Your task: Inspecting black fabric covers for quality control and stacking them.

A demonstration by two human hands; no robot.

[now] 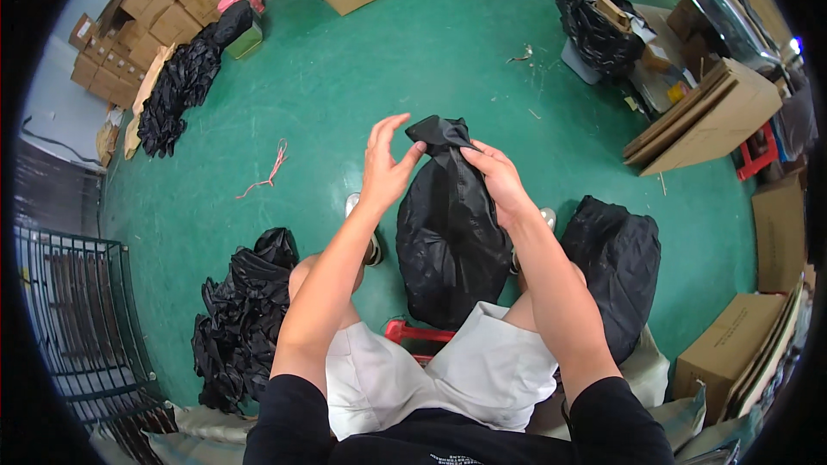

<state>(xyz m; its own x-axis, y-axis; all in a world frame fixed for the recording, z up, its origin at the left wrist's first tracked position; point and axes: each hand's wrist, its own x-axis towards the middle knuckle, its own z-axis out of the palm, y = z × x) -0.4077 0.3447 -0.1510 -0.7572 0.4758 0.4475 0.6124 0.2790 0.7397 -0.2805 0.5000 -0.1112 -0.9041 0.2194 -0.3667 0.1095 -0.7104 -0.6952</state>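
A bulging black fabric bag (452, 241) stands between my knees, its gathered neck folded over at the top. My right hand (500, 179) grips the right side of that neck between thumb and fingers. On the other side, my left hand (388, 164) is open, fingers spread, its thumb tip at the edge of the folded neck. Beside my right leg sits another full black bag (612, 263). A crumpled heap of black bags (241, 323) lies to the left of my left leg. What the bag contains is hidden.
Part of a red stool (419, 336) shows beneath me. Pink string (274, 168) lies on the green floor. Cardboard boxes (172, 9) and black cloth (181, 86) line the far left. Flattened cardboard (711, 116) leans at right, near a black-lined bin (594, 43). A metal rack (82, 310) stands left.
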